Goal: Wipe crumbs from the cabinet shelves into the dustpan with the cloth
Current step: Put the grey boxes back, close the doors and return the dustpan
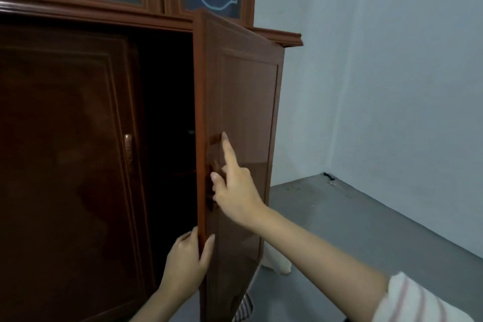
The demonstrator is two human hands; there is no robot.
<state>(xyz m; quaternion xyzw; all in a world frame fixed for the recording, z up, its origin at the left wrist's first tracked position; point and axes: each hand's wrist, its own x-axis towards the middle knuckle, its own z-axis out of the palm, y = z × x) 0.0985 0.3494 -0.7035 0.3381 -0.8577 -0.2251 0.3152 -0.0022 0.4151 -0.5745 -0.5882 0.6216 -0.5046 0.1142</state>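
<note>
Cabinet point(65, 138) dark inside; left hand point(186, 259), right hand point(235, 191) grip door point(245, 102).

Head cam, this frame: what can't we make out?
All in the head view:
Shelves, crumbs: cabinet interior is in deep shadow.
Door handle: mostly under right hand; grip unclear.
White object on floor: half behind open door, unidentifiable.
Dustpan, cloth: none identifiable.
</note>
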